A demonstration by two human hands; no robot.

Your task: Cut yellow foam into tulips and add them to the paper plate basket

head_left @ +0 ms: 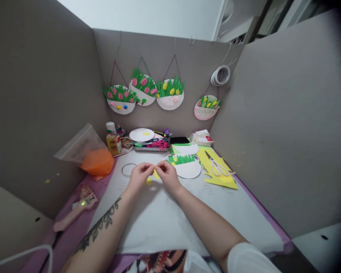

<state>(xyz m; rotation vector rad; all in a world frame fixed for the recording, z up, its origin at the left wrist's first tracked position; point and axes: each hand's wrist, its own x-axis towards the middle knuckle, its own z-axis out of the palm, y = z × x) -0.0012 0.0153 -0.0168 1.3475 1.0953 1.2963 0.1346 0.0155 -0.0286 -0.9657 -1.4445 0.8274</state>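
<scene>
My left hand (141, 176) and my right hand (169, 175) meet over the middle of the table, thumbs and fingertips pinched together. Between them is a small yellow paper piece (155, 167), mostly covered by the fingers. Below the fingertips, yellow paper cutouts (149, 181) lie on the white table cover (165, 220). Just beyond my right hand rests a white paper-plate basket (188, 170) with green paper grass and a few yellow petals along its top.
Scissors (216, 165) lie on a cut yellow sheet (226, 181) at right. A pink glue gun (76, 212) with a green light, an orange-filled bag (98, 163) and a glue bottle (113, 140) stand left. Behind is a supply tray (152, 148); finished plate baskets (170, 100) hang above.
</scene>
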